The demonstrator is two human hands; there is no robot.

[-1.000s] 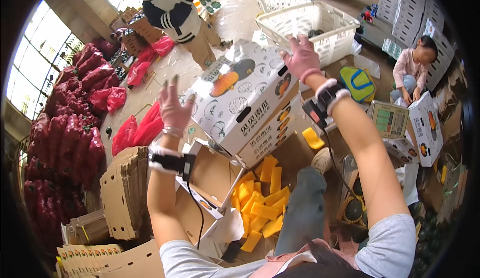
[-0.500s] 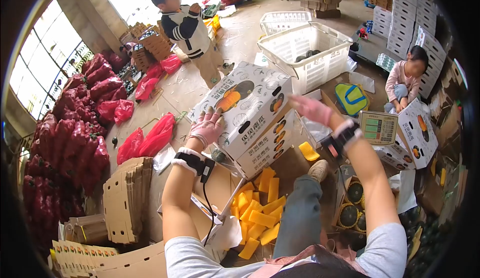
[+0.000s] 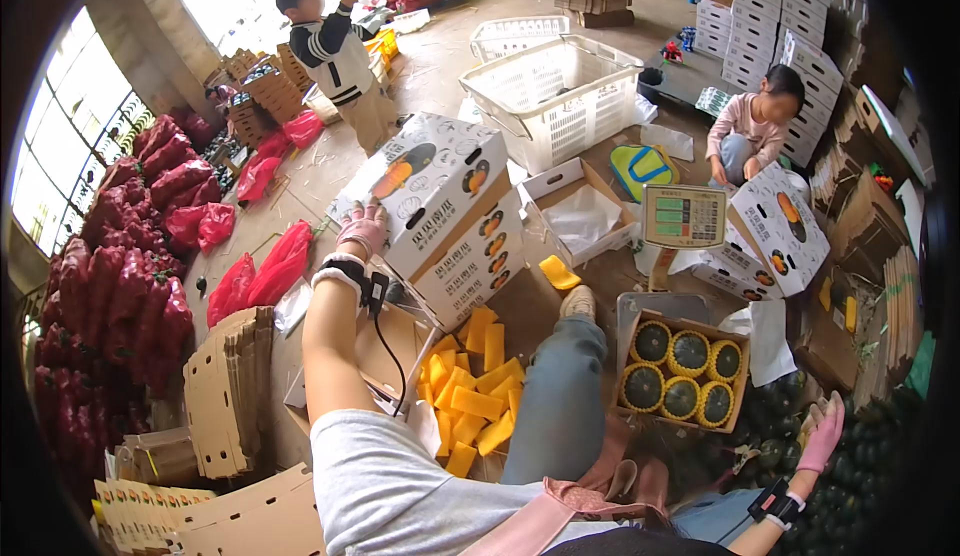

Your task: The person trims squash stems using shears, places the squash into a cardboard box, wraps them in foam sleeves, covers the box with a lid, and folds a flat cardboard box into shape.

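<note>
My left hand (image 3: 363, 228), in a pink glove, lies with its fingers stretched against the near left corner of a white printed carton (image 3: 455, 181). That carton sits at the top of a stack, with another printed carton (image 3: 470, 271) beneath. Low on the right, my gloved right hand (image 3: 820, 434) holds nothing, its fingers extended over a heap of dark green squashes (image 3: 865, 456). Left of it, an open carton (image 3: 684, 418) contains several dark squashes (image 3: 682, 396) in yellow foam nets. Loose yellow foam nets (image 3: 470, 396) are piled beside my leg.
A digital scale display (image 3: 684, 216) stands ahead, near an open paper-lined box (image 3: 575, 211). White plastic crates (image 3: 555, 106) are behind it. Red mesh sacks (image 3: 115, 286) line the left. One child (image 3: 340, 66) stands ahead; another (image 3: 750, 131) crouches by a carton on the right.
My right hand has moved from beside the stacked carton down to the squash heap at right. My left hand stays on the carton. The view has turned right, revealing the carton of netted squashes.
</note>
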